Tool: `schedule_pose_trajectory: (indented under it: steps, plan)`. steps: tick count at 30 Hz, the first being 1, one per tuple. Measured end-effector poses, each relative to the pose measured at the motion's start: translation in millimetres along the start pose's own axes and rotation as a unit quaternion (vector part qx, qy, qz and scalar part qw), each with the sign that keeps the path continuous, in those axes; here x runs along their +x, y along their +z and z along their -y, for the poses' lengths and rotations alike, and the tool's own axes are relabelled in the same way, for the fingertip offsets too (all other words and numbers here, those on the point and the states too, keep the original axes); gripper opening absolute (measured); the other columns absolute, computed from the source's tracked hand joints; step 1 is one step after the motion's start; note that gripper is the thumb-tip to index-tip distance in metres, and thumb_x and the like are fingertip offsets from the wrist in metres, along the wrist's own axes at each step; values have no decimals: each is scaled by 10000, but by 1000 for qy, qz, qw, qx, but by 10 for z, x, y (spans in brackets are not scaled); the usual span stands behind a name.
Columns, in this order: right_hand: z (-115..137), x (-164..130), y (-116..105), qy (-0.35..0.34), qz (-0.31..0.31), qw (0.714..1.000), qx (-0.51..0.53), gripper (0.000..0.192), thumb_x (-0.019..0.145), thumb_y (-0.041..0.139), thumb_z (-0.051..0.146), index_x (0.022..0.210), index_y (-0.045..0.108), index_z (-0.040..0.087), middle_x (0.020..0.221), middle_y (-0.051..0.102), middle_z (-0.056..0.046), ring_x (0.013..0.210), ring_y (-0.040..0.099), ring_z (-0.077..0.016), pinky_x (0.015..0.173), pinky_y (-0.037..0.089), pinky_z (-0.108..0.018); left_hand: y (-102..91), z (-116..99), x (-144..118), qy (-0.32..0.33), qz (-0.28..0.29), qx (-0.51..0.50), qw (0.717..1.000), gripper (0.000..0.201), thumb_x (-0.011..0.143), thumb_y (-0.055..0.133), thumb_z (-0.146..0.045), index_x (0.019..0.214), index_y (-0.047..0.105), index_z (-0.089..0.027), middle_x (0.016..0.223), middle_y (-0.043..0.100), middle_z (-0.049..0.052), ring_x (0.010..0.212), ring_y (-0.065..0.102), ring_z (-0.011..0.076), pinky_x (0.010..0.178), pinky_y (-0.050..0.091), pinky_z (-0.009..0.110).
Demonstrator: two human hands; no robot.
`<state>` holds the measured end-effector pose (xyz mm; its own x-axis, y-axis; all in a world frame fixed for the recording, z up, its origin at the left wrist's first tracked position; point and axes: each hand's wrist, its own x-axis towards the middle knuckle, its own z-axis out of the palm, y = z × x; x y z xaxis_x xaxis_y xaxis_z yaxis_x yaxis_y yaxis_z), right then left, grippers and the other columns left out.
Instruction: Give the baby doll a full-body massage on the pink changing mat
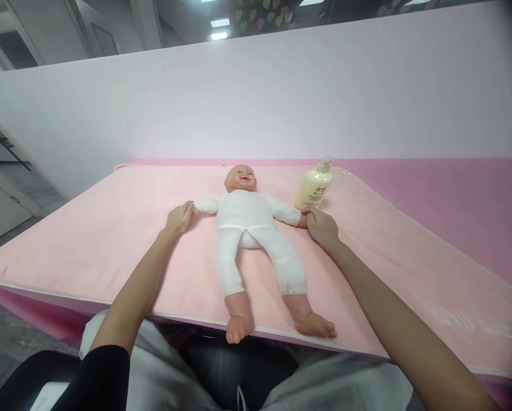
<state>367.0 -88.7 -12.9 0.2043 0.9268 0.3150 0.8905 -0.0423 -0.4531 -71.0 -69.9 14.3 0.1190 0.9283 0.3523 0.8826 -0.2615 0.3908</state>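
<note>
While one doll (256, 228) lies beside one bottle (314, 185), left hand (179, 218) and right hand (322, 226) each clasp a doll hand.

A white partition wall (256, 97) stands under bright ceiling lights (220, 23).

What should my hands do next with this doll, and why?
Probably lift both doll arms gently: your left hand and right hand each already hold a doll hand, arms spread flat on the pink mat.
</note>
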Motion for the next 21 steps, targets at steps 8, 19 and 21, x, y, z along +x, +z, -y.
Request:
schedule_pose_trajectory:
  steps: [8,19,21]
  plan:
    - [7,-1,-8,7,5,1000,0,430,829,316,236,1067,669,179,1073,673,-91,943,585,-241,697,403,-307,-14,19,-4,20,14,-18,1000,480,891,298,-377,1295,514,-235,1033,688,51,950,619,242,760,427,306]
    - [0,-1,-3,8,7,1000,0,436,837,310,235,1078,670,179,1066,667,-94,948,580,-239,722,403,-306,-11,-39,18,24,24,61,998,629,768,515,-383,1364,396,-225,783,665,22,741,638,231,633,415,276]
    - [-4,2,-1,6,8,1000,2,435,837,309,231,1077,669,179,1071,666,-93,953,579,-238,728,406,-307,-11,-42,13,25,22,73,997,629,768,519,-396,1362,397,-230,808,673,29,754,643,233,637,420,276]
